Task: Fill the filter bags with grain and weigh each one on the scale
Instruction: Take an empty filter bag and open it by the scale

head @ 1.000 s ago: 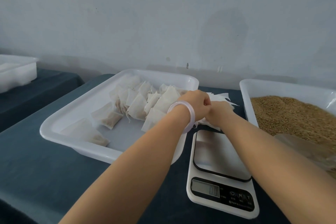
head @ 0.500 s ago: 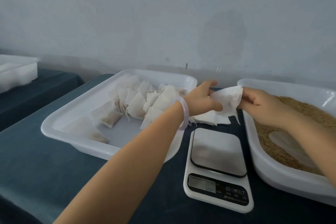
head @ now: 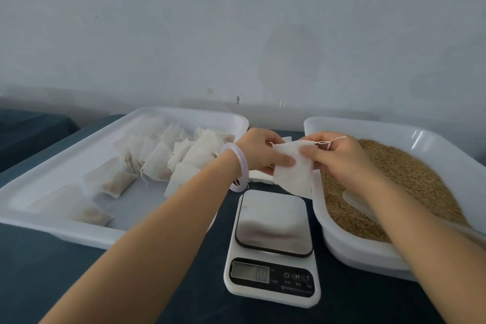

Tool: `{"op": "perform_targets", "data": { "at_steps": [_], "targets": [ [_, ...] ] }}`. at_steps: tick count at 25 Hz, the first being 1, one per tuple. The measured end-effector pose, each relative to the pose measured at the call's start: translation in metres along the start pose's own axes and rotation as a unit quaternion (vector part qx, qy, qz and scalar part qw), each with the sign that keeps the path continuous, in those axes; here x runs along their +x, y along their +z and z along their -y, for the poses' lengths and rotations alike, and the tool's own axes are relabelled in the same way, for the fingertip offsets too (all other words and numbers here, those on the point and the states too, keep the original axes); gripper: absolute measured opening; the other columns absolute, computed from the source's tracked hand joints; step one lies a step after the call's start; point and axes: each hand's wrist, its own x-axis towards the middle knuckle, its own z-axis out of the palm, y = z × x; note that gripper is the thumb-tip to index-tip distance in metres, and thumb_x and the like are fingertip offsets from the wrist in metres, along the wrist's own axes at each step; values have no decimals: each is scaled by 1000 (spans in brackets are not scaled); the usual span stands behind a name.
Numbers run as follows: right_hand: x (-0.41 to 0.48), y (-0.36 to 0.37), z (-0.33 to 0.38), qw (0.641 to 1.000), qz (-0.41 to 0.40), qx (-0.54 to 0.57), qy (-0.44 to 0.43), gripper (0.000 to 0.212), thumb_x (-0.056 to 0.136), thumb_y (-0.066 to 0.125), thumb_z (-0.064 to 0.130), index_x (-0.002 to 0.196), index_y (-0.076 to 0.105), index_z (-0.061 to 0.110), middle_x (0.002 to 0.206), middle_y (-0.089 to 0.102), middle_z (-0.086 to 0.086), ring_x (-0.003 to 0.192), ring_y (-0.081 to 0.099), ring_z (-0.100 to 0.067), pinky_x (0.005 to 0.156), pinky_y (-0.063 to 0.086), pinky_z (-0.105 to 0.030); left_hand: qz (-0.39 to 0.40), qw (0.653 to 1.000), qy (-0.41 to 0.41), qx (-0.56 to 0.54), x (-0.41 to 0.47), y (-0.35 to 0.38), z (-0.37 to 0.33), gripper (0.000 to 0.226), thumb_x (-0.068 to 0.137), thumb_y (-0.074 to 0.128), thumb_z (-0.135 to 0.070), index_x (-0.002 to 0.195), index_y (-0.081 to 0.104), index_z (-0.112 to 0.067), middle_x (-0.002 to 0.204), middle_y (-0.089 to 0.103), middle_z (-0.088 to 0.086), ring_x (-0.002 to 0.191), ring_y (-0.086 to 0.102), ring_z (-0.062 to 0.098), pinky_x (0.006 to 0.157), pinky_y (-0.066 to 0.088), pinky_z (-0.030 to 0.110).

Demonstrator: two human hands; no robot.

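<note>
Both hands hold one empty white filter bag (head: 293,173) above the gap between the scale and the grain tray. My left hand (head: 259,151) pinches its left edge with thumb on the front. My right hand (head: 336,156) pinches its right top corner, where a drawstring sticks out. The white kitchen scale (head: 273,242) sits below with nothing on its steel platform. To the right stands a white tray (head: 352,250) filled with brown grain (head: 410,179). A clear scoop (head: 360,201) lies in the grain, partly hidden by my right forearm.
A large white tray (head: 52,155) on the left holds several filled filter bags (head: 163,160). A few empty bags (head: 259,179) lie on the dark blue tablecloth (head: 39,271) behind the scale. A second dark table is at far left; a grey wall runs behind.
The hands lifted one bag off the pile behind the scale and now hold it lower and nearer, over the grain tray's left rim. The view shifted right.
</note>
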Motion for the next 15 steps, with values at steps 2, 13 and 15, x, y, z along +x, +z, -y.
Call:
{"op": "perform_targets", "data": {
  "at_steps": [2,13,15],
  "targets": [
    [0,0,-2,1000,-29,-10,-2,18,82,71,10,81,76,28,84,74,-4,78,72,-21,65,56,-23,20,999,-2,-38,-1,7,8,11,82,73,-17,91,68,-14,82,71,0,77,70,13,66,57,27],
    [-15,8,10,973,-23,-205,-100,18,75,78,26,81,69,40,87,66,29,84,57,8,68,39,-4,21,999,-13,41,-5,18,15,22,80,73,-28,87,71,-7,74,58,-1,66,49,13,62,40,21],
    [-14,6,9,978,-17,-187,-85,15,75,77,24,80,70,36,83,69,23,81,62,3,71,43,-7,18,999,-16,24,-3,18,18,26,81,73,-28,94,70,-5,78,58,2,68,50,13,61,42,21]
  ]
}}
